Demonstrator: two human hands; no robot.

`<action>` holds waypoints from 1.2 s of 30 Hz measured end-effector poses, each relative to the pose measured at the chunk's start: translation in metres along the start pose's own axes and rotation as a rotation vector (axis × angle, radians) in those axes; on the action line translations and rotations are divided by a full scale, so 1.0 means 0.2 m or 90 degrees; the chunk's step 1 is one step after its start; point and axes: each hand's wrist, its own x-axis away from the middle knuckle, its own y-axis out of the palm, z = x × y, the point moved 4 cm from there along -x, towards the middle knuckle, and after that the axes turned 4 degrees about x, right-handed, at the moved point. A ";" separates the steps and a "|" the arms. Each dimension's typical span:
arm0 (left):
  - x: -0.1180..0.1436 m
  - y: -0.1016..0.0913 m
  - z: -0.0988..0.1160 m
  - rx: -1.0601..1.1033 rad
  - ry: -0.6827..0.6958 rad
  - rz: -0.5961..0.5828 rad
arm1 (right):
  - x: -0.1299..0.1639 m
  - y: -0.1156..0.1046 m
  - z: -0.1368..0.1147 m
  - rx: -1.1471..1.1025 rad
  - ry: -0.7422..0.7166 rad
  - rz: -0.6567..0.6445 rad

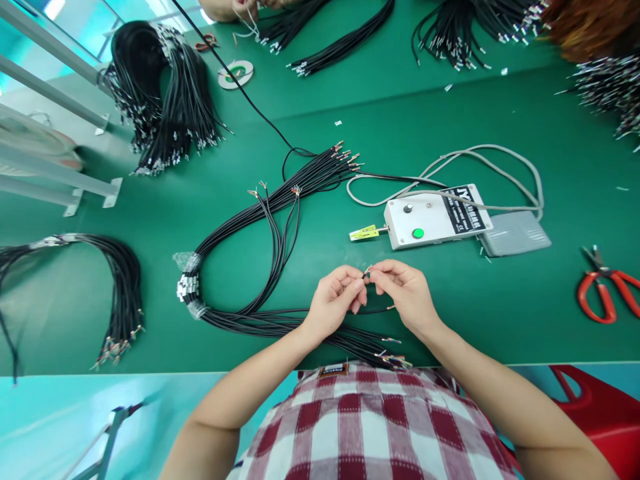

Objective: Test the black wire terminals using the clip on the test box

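Observation:
Both hands meet over the green table, just below a white box. Between thumb and fingers, my left hand [336, 298] grips a black cable near its stripped end [367, 272]. Closed in a pinch, my right hand [404, 292] is at the thin wires coming out of that end; the fingertips hide most of them. A curved bundle of black cables [225, 230] lies to the left, bound with clear wrap and silver-white bands [189, 285]. Its lower ends, with coloured wires [395, 360], run beneath my forearms.
The white box [435, 217] has a green button, a yellow clip [365, 233] and a grey cord. A grey pedal [517, 233] lies beside it. Red-handled pliers [607, 283] rest at right. More cable bundles [165, 93] lie around. Another person's hand [245, 9] is at the top.

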 end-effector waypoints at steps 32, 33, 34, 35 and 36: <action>-0.05 -0.04 -0.05 -0.306 0.129 0.104 | 0.03 0.02 -0.22 0.920 -0.507 -0.097; -0.05 -0.04 -0.03 -0.325 0.137 0.100 | 0.02 0.03 -0.22 0.951 -0.525 -0.118; -0.05 -0.05 -0.02 -0.341 0.143 0.099 | 0.00 0.04 -0.22 0.969 -0.540 -0.135; -0.05 -0.06 -0.01 -0.352 0.148 0.100 | -0.02 0.04 -0.23 0.980 -0.554 -0.147; -0.06 -0.07 0.01 -0.354 0.150 0.103 | -0.04 0.03 -0.24 0.985 -0.565 -0.149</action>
